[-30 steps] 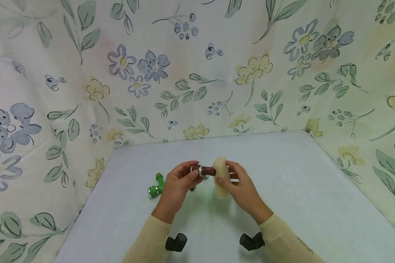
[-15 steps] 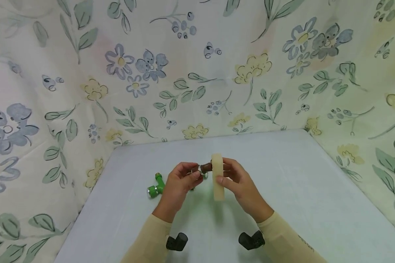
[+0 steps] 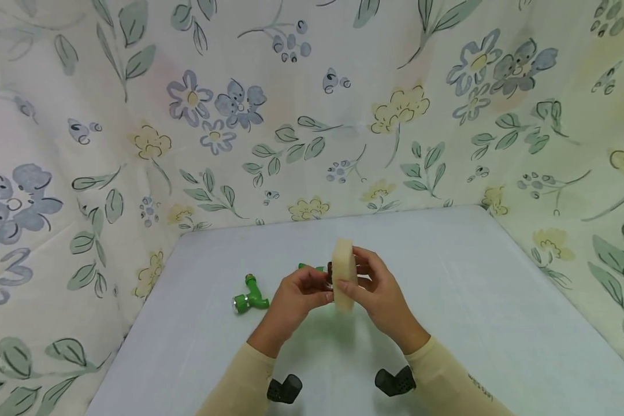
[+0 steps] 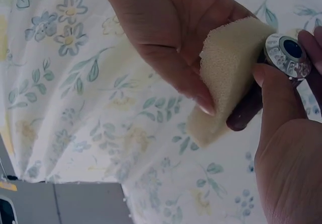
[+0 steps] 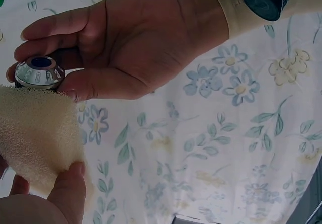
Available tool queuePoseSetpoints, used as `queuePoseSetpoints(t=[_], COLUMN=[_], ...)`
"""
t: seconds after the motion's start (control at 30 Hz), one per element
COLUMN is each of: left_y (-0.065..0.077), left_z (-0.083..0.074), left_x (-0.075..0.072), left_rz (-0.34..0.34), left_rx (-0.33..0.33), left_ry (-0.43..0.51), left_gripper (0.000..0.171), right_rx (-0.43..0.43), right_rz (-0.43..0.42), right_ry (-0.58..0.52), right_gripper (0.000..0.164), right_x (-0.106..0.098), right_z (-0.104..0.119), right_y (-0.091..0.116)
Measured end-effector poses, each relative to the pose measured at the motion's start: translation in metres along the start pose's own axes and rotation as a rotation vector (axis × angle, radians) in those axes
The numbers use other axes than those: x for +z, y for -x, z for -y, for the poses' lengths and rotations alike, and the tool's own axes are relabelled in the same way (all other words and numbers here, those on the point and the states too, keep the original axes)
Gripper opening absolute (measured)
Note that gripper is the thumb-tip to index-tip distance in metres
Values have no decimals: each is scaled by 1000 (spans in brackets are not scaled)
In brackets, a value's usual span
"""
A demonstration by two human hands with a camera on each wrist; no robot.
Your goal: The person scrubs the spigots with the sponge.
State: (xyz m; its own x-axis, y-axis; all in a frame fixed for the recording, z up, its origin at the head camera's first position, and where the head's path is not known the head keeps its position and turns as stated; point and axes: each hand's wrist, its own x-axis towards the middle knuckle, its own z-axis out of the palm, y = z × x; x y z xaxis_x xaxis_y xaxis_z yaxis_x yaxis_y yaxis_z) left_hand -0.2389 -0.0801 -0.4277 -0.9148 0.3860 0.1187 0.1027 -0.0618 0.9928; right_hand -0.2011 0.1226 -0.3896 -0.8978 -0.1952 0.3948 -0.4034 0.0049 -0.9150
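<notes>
In the head view, my left hand (image 3: 293,300) holds a dark brown tap, mostly hidden behind the fingers and a cream sponge (image 3: 344,271). The left wrist view shows the tap's chrome knob (image 4: 289,55) with a dark blue centre, between my left thumb and fingers. Its brown spout (image 4: 246,114) lies against the sponge. My right hand (image 3: 382,292) grips the sponge, thumb on the near face and fingers behind. Seen from the right wrist, the knob (image 5: 40,73) sits just above the sponge's edge.
A green tap (image 3: 251,297) with a chrome-capped knob lies on the white table (image 3: 473,300), left of my left hand. Another green object (image 3: 310,267) is partly hidden behind that hand. Floral cloth (image 3: 312,144) hangs around the table's back and sides.
My left hand has moved right, bringing the brown tap up against and partly behind the sponge. The sponge has turned in my right hand. More of the green tap shows at left.
</notes>
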Motion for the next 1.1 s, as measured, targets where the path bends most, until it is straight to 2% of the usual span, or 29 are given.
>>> queuePoseSetpoints(t=[0.23, 0.47, 0.63, 0.77, 0.93, 1.1], left_y=[2, 3, 5, 6, 6, 5], left_z=[-1, -3, -6, -10, -10, -9], left_x=[0, -2, -2, -1, -1, -2], left_rz=[9, 20, 33, 40, 50, 29], left_rx=[40, 78, 60, 46, 59, 76], left_ry=[10, -15, -1, 25, 37, 12], left_gripper=[30, 27, 28, 29, 27, 28], right_rx=[19, 58, 66, 90, 133, 168], right_rz=[-36, -67, -109, -155, -150, -128], right_ry=[100, 166, 210, 240, 227, 219], right_gripper=[58, 62, 65, 65, 64, 65], right_x=[0, -10, -17, -19, -15, -14], right_z=[-4, -38, -51, -50, -32, -46], right_y=[1, -3, -4, -4, -3, -3])
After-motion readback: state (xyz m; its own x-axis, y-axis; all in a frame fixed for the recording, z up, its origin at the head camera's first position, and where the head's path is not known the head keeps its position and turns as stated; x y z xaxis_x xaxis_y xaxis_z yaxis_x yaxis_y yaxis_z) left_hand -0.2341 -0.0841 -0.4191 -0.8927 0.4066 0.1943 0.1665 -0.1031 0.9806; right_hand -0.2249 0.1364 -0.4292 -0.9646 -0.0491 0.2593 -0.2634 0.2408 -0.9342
